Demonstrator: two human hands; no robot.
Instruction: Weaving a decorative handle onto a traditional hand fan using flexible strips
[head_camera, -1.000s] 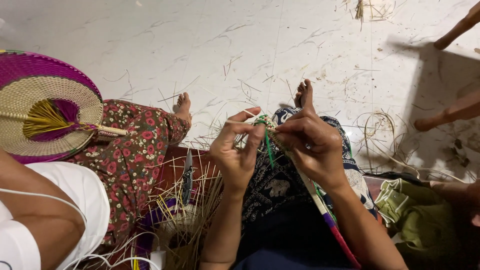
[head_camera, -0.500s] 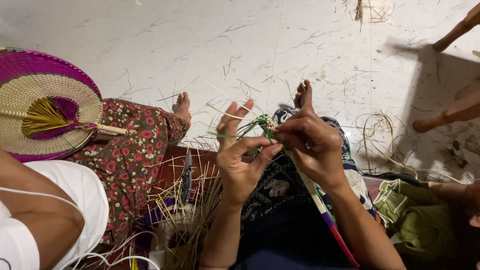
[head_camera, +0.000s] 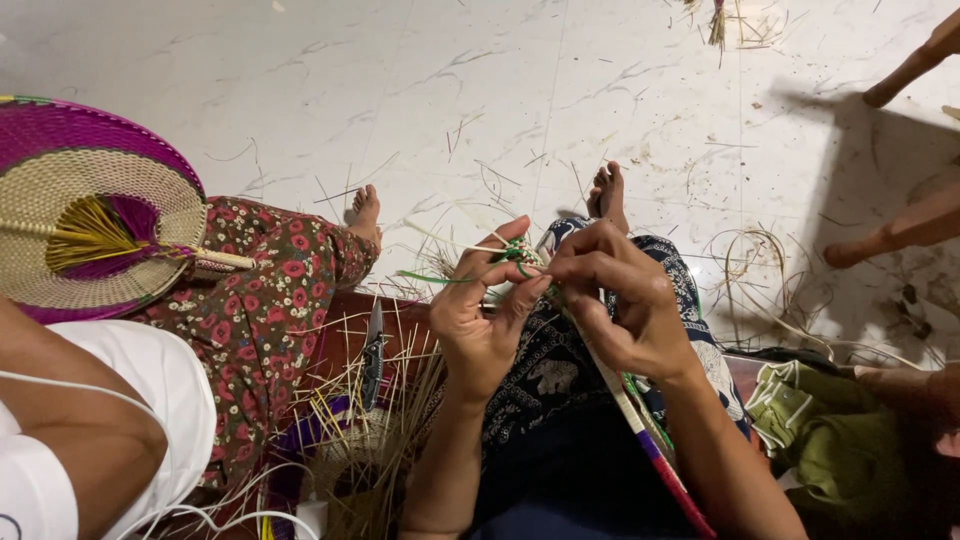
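Note:
My left hand (head_camera: 487, 315) and my right hand (head_camera: 618, 300) meet in front of me over my lap, both pinching a small woven piece (head_camera: 520, 255) of green and pale straw strands. A green strand (head_camera: 430, 277) sticks out to the left from it. A long banded stick (head_camera: 650, 440) in pale, green, purple and red runs from under my right hand down toward the lower right. My legs in dark patterned cloth (head_camera: 560, 370) lie beneath, one foot (head_camera: 607, 190) on the floor.
A person in flowered trousers (head_camera: 270, 300) and a white top sits at left, holding a round purple and straw fan (head_camera: 85, 210). A folding knife (head_camera: 373, 350) lies on loose straw (head_camera: 360, 440). Green cloth (head_camera: 830, 420) at right; wooden legs (head_camera: 905, 75) upper right; white tiled floor (head_camera: 400, 90).
My left fingers have shifted on the woven piece, opening then closing around it again. The green strand now points left. The person's fan has barely moved.

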